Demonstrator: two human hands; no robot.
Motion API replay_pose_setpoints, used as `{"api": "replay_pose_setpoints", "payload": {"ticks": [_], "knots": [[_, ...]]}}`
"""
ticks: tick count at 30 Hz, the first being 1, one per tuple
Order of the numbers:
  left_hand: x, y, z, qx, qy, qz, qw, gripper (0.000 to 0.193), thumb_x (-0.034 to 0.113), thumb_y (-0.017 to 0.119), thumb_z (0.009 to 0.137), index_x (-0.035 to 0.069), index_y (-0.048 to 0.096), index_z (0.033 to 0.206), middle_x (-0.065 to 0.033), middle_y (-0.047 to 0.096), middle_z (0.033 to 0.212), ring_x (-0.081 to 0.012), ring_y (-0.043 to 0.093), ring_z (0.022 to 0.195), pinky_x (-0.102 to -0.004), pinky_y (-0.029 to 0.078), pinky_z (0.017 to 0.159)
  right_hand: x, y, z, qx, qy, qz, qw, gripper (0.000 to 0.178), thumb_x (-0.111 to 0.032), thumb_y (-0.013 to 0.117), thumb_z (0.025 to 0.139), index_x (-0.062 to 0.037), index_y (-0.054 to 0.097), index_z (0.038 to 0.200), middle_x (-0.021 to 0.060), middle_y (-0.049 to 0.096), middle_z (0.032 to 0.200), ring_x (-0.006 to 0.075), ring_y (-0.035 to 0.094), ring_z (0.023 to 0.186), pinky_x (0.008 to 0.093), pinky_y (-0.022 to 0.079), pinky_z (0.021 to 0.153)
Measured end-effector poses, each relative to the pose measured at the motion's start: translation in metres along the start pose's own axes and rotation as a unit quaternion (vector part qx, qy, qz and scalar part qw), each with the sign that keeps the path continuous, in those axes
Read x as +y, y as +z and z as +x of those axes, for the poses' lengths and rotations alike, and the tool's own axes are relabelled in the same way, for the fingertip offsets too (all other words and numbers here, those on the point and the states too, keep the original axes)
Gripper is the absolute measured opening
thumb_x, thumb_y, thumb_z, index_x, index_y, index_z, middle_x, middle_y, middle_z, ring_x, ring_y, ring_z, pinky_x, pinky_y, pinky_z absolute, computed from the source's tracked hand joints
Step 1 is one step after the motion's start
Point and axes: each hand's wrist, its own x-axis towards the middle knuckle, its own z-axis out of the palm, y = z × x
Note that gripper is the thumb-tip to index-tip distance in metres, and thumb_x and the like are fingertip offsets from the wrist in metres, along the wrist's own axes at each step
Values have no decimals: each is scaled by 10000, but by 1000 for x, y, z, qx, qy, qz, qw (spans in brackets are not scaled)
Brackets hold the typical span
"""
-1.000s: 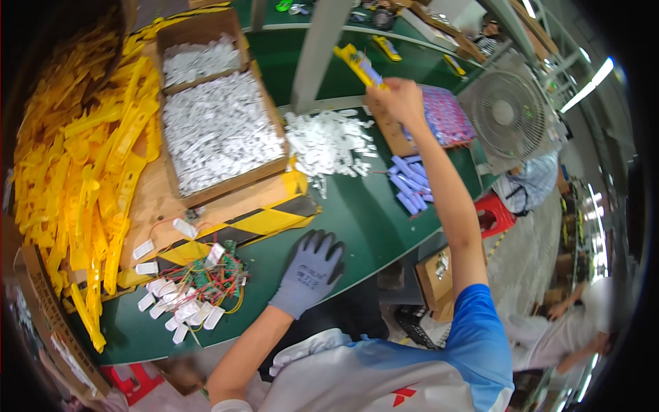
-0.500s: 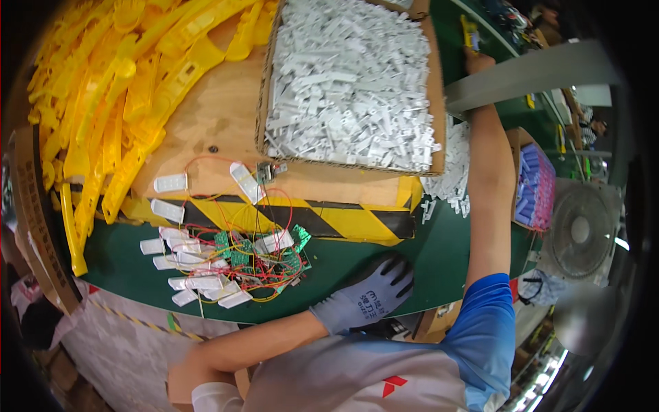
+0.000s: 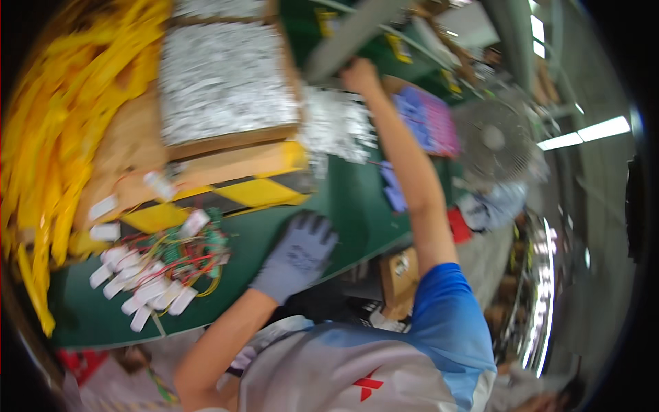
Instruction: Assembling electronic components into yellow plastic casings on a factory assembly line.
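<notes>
My left hand [image 3: 298, 254], in a grey glove with dark fingertips, rests on the green table [image 3: 350, 199] with its fingers stretched out and nothing visible in it. To its left lies a tangle of white plastic pieces [image 3: 141, 288] with red and yellow wires and green circuit boards [image 3: 206, 240]. My bare right hand [image 3: 358, 74] reaches far out beside a grey metal post [image 3: 350, 41]. It is smeared by motion, so its fingers and anything in them cannot be made out. Loose white plastic parts [image 3: 336, 127] lie just below it.
A cardboard box [image 3: 226, 142] of small white parts stands on a wooden board edged with yellow-black tape [image 3: 264, 196]. Yellow plastic mouldings [image 3: 55, 137] are heaped at left. A box of purple and pink pieces [image 3: 429, 123] and a fan [image 3: 493, 137] are at right.
The view has swung right, so the table's things shift left. My right hand has come back from the yellow item at the far edge to beside the post. My left hand's fingers are more spread.
</notes>
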Motion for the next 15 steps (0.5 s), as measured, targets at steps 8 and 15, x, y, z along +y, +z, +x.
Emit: {"api": "replay_pose_setpoints", "payload": {"ticks": [8,15], "knots": [[43,-14,-36,83,119,62,987,396,246,677,858,54,602,1195,-162,578,1227,-359,525,1157,-487,401,1062,-77,-175,-371,236,9,194,952,132,-85,687,910,14,719,991,84,725,830,145,687,767,276,530,731],[13,67,-248,204,-19,-16,979,322,99,666,821,-8,642,1124,-177,648,1136,-362,611,1061,-488,485,965,-45,6,-607,208,394,472,761,127,-116,665,948,-35,726,1024,3,681,749,63,631,706,216,495,620]]}}
